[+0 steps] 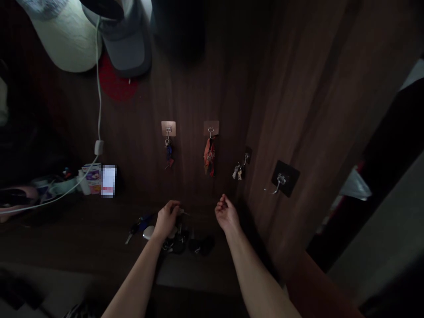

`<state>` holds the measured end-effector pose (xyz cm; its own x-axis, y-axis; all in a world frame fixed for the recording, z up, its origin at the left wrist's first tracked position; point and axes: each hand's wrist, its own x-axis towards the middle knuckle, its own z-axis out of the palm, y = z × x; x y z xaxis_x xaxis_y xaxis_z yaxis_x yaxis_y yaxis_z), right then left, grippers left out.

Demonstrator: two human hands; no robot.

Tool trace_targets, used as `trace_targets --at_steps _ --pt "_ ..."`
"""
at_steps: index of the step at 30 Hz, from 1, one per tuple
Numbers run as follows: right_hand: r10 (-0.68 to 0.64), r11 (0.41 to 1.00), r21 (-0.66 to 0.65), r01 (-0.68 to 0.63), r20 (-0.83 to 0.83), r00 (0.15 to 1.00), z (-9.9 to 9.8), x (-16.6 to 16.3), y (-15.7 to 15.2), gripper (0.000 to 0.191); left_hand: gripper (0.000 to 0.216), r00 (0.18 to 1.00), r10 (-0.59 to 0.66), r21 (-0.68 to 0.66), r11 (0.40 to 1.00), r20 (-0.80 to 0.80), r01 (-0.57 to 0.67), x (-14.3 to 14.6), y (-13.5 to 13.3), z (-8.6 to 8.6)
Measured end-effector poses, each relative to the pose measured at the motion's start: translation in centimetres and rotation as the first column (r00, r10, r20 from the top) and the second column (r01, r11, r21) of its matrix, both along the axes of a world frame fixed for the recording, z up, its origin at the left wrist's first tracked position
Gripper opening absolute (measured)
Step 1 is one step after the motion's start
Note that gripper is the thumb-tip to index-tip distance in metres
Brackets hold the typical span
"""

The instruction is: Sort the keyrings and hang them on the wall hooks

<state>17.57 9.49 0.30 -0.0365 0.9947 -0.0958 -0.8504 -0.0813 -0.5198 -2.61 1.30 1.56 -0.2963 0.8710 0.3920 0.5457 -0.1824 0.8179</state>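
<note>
**Now then: keys, hooks and two bare hands at a dark wood-grain panel (pixel 212 79)**

Left hand (pixel 168 219): fingers curled narrow around a small metal key (pixel 183 213), only its bright tip showing. Right hand (pixel 227 213): fingers bunched narrow, no object visible in them, held just above the ledge and apart from the left.

Directly below and beside the left hand, on a dark wooden ledge (pixel 82 238): a cluster of black key fobs (pixel 177 243), a matte black fob pair (pixel 201 246), a smooth white oval fob (pixel 149 232) and a blue-fobbed key (pixel 139 224).

Mounted on the panel, in a row: two square copper-toned plates (pixel 168 128) (pixel 211 128), each with a metal hook; a blue-tagged key bunch (pixel 169 154) and a frayed orange fabric strap (pixel 209 155) hang from these. Further right, small keys (pixel 238 171) hang from a dark hook; a black square plate (pixel 285 178) carries a curved chrome hook.

Upper left — a thin white cable (pixel 98 79) with a small plug block (pixel 98 147).
</note>
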Motion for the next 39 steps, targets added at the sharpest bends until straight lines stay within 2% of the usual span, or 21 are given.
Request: trace_targets --at_steps 4,7,13,20,25,31,36,39 --pt "-0.014 0.999 -0.036 0.017 0.070 0.997 0.0 -0.6 -0.3 0.008 0.024 0.987 0.135 0.027 0.990 0.086 -0.138 -0.5 0.2 -0.2" --pt "-0.018 0.998 -0.059 0.028 0.155 0.988 0.3 -1.1 -0.8 0.009 0.025 0.976 0.192 0.020 0.981 0.099 -0.194 -0.8 0.5 -0.5" --pt "-0.018 1.000 0.011 0.015 0.426 0.905 0.4 -1.9 -1.8 0.017 0.030 0.972 0.233 -0.023 0.972 -0.008 -0.233 -1.1 0.9 -0.9" --pt "-0.059 0.984 0.158 -0.078 0.713 0.698 0.4 -2.8 -2.4 0.019 0.022 0.942 0.103 -0.076 0.988 -0.320 -0.134 -0.8 0.9 -1.2" --pt "-0.088 0.956 0.232 -0.180 0.811 0.578 0.3 -3.6 -3.0 0.016 0.022 0.850 0.076 -0.152 0.972 -0.521 -0.179 0.0 0.4 -1.0" --pt "-0.174 0.892 0.347 -0.289 0.856 0.488 -0.5 -4.4 -3.0 0.015 0.019 0.810 0.043 -0.127 0.981 -0.585 -0.144 0.3 0.0 -0.6" --pt "-0.229 0.858 0.372 -0.355 0.894 0.384 -1.1 -4.4 -2.8 0.016 0.017 0.798 0.060 -0.089 0.986 -0.599 -0.142 0.4 -0.1 -0.7" --pt "-0.242 0.852 0.375 -0.365 0.900 0.361 -1.1 -4.3 -2.7 0.015 0.018 0.815 0.068 -0.056 0.991 -0.576 -0.122 0.4 -0.2 -0.6"
